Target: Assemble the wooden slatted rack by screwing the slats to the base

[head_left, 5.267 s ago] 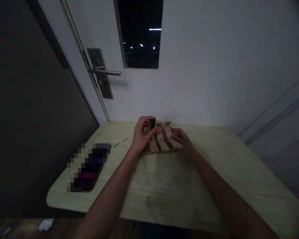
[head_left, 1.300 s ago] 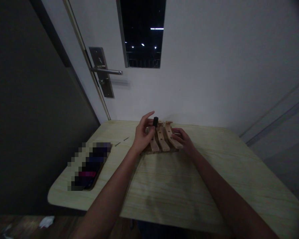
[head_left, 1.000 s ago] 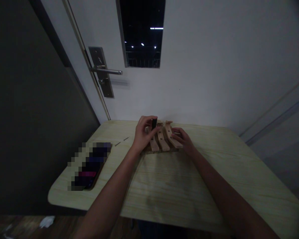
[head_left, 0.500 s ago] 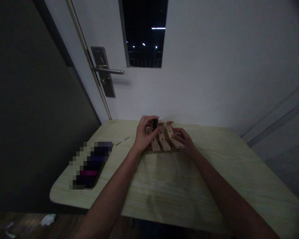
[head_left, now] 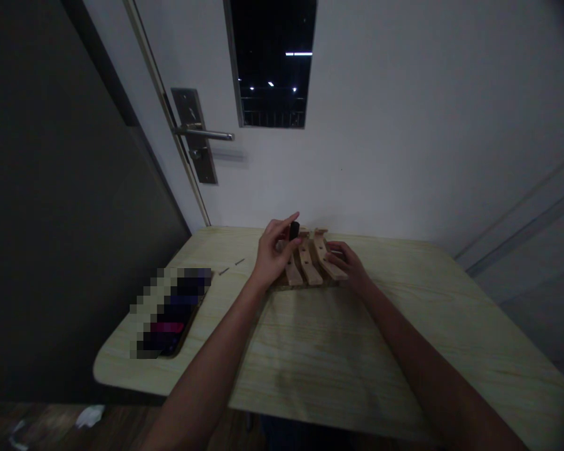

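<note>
My left hand (head_left: pixel 271 254) is closed around a short black upright handle (head_left: pixel 294 230), which looks like a screwdriver. Its thumb presses the near side, the index finger points away above it, and the tool's lower end is hidden. Under that hand stands a wooden rack (head_left: pixel 310 266) of three curved slats with dark holes, set on a board. The leftmost slat (head_left: pixel 294 274) lies below the tool. On the other side, my right hand (head_left: pixel 350 263) grips the rack, its fingers bent against the rightmost slat (head_left: pixel 326 258).
Two screws (head_left: pixel 224 271) lie on the pale wooden table (head_left: pixel 319 351), left of my left hand. A phone (head_left: pixel 178 307), partly blurred out, rests near the table's left edge. Behind the table stands a white door with a metal handle (head_left: pixel 209 134). Crumpled white paper (head_left: pixel 90 415) lies on the floor.
My left index finger has lifted and straightened off the black handle's top, and the handle leans slightly differently. My right hand and the rack have stayed in place.
</note>
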Motion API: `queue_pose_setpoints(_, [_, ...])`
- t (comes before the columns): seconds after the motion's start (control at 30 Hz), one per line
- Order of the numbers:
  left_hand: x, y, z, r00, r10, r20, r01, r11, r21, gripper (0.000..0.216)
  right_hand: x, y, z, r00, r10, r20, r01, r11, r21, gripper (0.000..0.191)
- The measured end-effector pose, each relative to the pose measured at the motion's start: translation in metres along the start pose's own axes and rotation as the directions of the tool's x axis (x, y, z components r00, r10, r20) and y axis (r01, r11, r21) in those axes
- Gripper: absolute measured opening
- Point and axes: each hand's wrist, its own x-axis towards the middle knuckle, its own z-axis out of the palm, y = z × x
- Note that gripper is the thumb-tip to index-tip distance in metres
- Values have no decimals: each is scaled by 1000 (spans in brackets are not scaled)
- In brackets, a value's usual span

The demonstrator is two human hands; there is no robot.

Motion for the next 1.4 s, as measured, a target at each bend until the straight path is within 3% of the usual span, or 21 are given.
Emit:
queue_pose_setpoints(0.3, [-1, 4, 0, 1000, 28, 4, -28, 999, -23, 23, 1, 3, -1, 1000, -20, 1, 20, 1000, 4, 39])
queue_pose_setpoints(0.47, [-1, 3, 3, 997, 49, -62, -46, 998, 48, 30, 2, 6, -2, 999, 12, 44, -14, 999, 49, 40])
queue_pose_setpoints(0.87, [-3, 4, 0, 1000, -25, 10, 26, 995, -97, 27, 1, 4, -1, 1000, -22, 2, 22, 1000, 5, 40])
queue_pose_setpoints(1.17, [-3, -2, 3, 996, -44, -71, 45, 999, 13, 37, 0, 2, 0, 1000, -11, 6, 11, 1000, 19, 43])
queue_pose_setpoints(1.4, [-4, 1, 2, 998, -62, 12, 63, 994, -94, 37, 1, 5, -1, 1000, -22, -3, 22, 1000, -2, 43])
